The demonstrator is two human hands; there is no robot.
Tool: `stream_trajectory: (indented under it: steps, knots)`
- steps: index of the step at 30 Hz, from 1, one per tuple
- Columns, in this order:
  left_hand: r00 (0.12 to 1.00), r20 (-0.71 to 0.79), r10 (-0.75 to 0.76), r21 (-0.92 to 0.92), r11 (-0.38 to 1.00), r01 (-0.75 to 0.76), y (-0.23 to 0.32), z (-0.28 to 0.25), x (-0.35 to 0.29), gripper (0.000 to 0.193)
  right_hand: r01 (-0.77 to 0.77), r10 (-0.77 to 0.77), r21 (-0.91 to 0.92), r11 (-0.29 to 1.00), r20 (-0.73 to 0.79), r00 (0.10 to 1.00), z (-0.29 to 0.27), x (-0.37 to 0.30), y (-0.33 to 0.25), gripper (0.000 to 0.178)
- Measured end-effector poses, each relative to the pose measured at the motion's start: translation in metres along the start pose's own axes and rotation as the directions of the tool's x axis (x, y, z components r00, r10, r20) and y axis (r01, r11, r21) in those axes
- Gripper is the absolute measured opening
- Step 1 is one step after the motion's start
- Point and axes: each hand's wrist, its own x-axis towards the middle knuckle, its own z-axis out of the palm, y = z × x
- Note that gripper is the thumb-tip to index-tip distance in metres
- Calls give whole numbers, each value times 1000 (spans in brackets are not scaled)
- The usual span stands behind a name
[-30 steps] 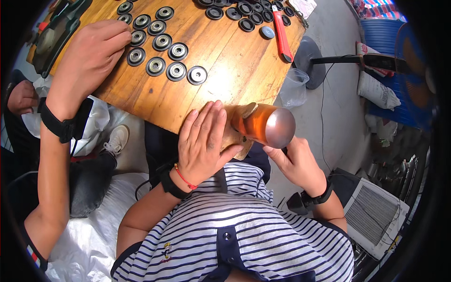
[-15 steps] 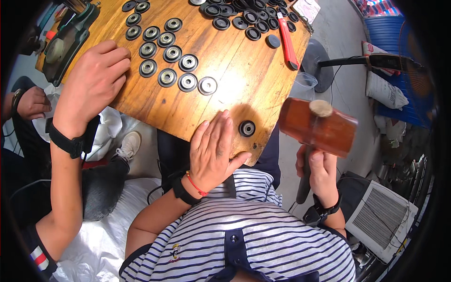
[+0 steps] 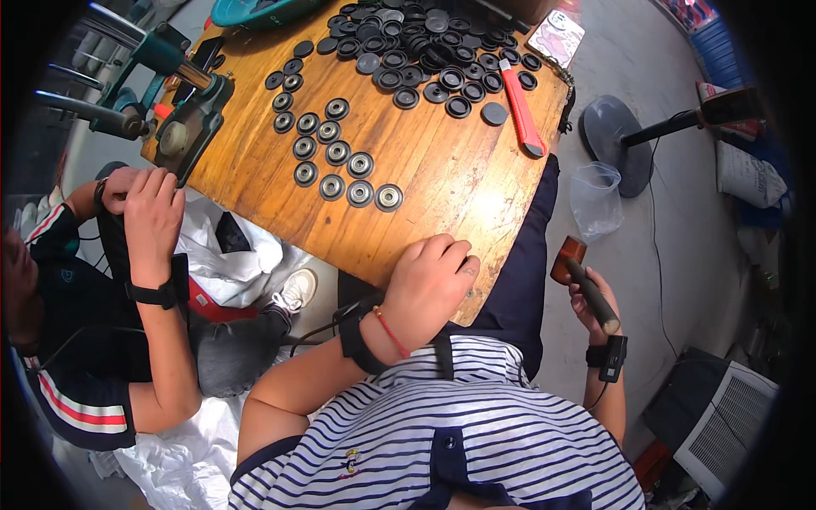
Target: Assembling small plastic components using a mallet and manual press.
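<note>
My left hand (image 3: 429, 285) is closed with bent fingers at the table's near corner. It covers the spot of a round black part with a metal bearing; only a dark sliver shows by the fingers. Off the table's right edge, my right hand (image 3: 599, 308) grips a wooden mallet by its dark handle (image 3: 594, 295). The mallet's reddish-brown head (image 3: 568, 257) points away from me. Several black discs with metal bearings (image 3: 359, 193) lie in uneven rows left of centre on the wooden table (image 3: 425, 183).
Plain black discs (image 3: 425, 59) are heaped at the back beside a red utility knife (image 3: 522, 110). A green press (image 3: 183, 110) stands at the left, near a co-worker's hand (image 3: 153, 208). Right of the table are a clear plastic bag (image 3: 595, 200) and a fan stand (image 3: 612, 144).
My left hand has gone from lying flat to curled over the bearing part. The mallet has swung down and turned, its handle end toward me. The co-worker's hand has left the discs. The view has shifted.
</note>
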Motion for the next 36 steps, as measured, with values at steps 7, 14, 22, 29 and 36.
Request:
stream_trajectory:
  steps: [7,14,22,29,36]
  knots:
    - [981,-57,-184,151,970,190,-41,-19,17,48,27,-120,-317,948,-277,953,-164,140,38,43]
    - [746,217,-630,380,758,530,-68,-21,20,86,-137,-142,-728,671,-308,941,-217,169,117,36]
    - [677,273,-684,405,720,564,-123,-42,48,88,-61,-453,-983,171,-134,882,-222,214,142,49]
    - [633,227,-740,404,663,630,-200,-62,81,88,216,-533,-914,343,0,846,-163,193,69,39]
    - [689,215,-692,420,702,574,-213,-75,92,84,458,-622,-750,477,79,779,-47,146,-1,36]
